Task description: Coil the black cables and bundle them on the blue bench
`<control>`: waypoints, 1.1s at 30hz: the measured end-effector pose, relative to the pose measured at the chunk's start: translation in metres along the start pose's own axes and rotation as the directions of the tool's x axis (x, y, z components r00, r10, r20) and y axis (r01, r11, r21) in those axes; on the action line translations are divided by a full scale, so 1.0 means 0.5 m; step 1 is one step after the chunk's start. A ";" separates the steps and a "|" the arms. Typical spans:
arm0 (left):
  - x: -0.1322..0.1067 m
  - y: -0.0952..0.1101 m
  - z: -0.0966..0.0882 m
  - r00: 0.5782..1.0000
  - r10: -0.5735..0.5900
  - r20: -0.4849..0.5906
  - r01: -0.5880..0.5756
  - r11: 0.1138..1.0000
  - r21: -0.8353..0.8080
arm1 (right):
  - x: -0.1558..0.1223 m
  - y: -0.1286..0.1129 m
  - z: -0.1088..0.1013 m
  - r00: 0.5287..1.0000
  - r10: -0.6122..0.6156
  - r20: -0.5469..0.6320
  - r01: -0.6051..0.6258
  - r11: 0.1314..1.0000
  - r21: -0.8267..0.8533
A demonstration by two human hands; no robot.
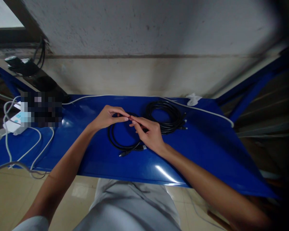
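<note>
Your left hand (pixel 107 117) and right hand (pixel 150 134) meet fingertip to fingertip, both pinching the top of the small black cable coil (pixel 125 136). The coil lies flat on the blue table (pixel 207 144), plug ends toward you. Bigger black coil (pixel 166 117) just beside, behind your right hand. White cables (pixel 26 141) far left.

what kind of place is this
Probably a plain workshop or workroom: a blue table against a bare plaster wall, coiled black cables and white leads at its left end.
</note>
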State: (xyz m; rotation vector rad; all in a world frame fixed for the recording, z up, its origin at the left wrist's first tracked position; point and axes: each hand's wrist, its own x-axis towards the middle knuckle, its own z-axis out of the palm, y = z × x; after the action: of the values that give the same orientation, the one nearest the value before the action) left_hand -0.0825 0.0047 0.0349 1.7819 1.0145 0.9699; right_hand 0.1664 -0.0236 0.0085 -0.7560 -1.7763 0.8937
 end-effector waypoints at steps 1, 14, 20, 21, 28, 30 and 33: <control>0.001 -0.004 -0.001 0.999 -0.004 -0.041 0.004 1.000 0.000 | 0.000 0.000 0.001 1.000 -0.010 -0.003 0.010 1.000 -0.001; 0.003 -0.114 -0.071 0.892 0.021 -0.451 0.201 0.876 0.439 | 0.009 -0.008 -0.026 0.678 -0.301 0.671 0.645 0.681 -0.346; 0.005 -0.114 -0.065 0.919 0.084 -0.385 0.190 0.762 0.619 | -0.028 -0.022 0.041 0.623 -0.298 0.723 0.709 0.605 -0.362; 0.005 -0.113 -0.064 0.922 0.095 -0.376 0.182 0.750 0.635 | -0.033 -0.027 0.050 0.615 -0.303 0.728 0.715 0.603 -0.354; 0.006 -0.104 -0.063 0.903 0.164 -0.396 0.154 0.739 0.656 | -0.077 -0.082 0.100 0.609 -0.272 0.745 0.717 0.590 -0.371; 0.006 -0.098 -0.062 0.893 0.185 -0.410 0.148 0.741 0.655 | -0.072 -0.097 0.089 0.610 -0.300 0.734 0.725 0.584 -0.364; 0.006 -0.086 -0.060 0.875 0.229 -0.426 0.131 0.735 0.665 | -0.047 -0.105 0.023 0.669 -0.342 0.660 0.693 0.609 -0.386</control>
State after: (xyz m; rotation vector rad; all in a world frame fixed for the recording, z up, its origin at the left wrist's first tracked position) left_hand -0.1187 0.0295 0.0065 2.2079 1.8414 1.2144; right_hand 0.1584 -0.0733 0.0382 -0.2790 -2.6676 0.0448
